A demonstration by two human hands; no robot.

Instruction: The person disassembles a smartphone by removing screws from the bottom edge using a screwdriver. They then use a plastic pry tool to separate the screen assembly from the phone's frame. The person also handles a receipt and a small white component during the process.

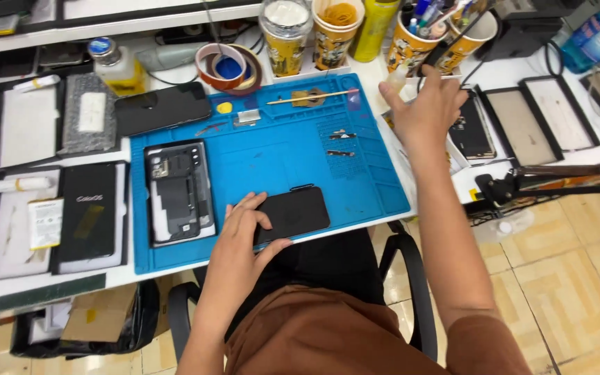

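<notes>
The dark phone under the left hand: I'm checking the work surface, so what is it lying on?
The dark phone lies on the blue mat, near its front edge. The left hand covers its left end; anything beneath the phone is hidden.

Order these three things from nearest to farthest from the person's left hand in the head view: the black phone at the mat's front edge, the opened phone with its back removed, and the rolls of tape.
1. Black phone: under the left hand, at the front edge of the blue mat.
2. Opened phone: just left of the hand, on the mat's left part.
3. Rolls of tape: far side, beyond the mat's back edge.
</notes>
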